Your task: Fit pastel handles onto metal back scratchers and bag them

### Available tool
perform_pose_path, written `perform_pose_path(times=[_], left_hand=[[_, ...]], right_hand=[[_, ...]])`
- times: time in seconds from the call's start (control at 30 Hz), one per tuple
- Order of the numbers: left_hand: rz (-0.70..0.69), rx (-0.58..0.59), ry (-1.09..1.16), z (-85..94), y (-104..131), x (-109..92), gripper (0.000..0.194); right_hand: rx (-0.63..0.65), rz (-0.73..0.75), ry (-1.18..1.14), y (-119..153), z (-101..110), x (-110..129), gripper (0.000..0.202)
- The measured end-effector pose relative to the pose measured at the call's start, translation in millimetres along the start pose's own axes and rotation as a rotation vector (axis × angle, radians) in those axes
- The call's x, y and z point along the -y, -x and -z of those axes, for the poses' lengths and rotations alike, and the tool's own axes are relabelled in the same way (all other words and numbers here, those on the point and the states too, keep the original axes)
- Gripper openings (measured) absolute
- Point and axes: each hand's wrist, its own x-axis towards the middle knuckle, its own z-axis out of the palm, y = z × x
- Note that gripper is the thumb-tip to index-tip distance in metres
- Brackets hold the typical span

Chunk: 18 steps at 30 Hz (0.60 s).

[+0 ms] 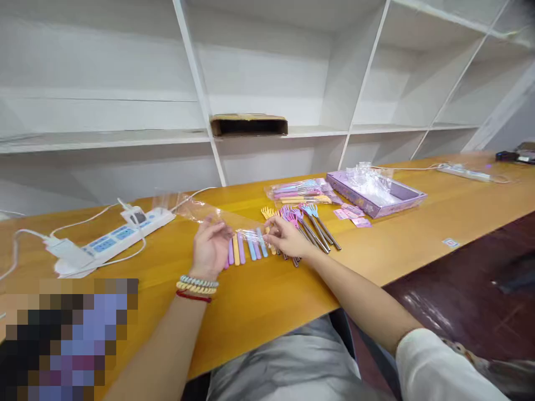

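Note:
A clear plastic bag (238, 219) stretches over the table between my two hands. My right hand (288, 236) pinches its right end between thumb and fingers. With the palm turned up, my left hand (211, 248) has its fingers curled at the bag's edge. Under the bag lies a row of purple, yellow and blue handles (237, 250), partly covered by the bag and my right hand. Beside that hand are several back scratchers with coloured claw heads (310, 210) and dark metal rods, some of them hidden by it.
Filled clear packs (298, 192) lie behind the back scratchers. A purple box tray (376, 206) holds crumpled clear bags (370, 181), with small pink cards (351, 214) in front. A white power strip (121, 239) with cables lies left. Shelves stand behind, with a cardboard box (249, 118).

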Motion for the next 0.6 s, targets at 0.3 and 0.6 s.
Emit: perform_pose_path(times=[0.3, 0.6], left_hand=[[-0.169, -0.052, -0.573, 2.7, -0.9, 17.1, 0.029], [-0.096, 0.23, -1.076, -1.7, 14.1, 26.1, 0.021]], right_hand=[[0.071, -0.138, -0.214, -4.8, 0.5, 1.4, 0.026], [-0.013, -0.082, -0.082, -0.9, -4.4, 0.7, 0.04]])
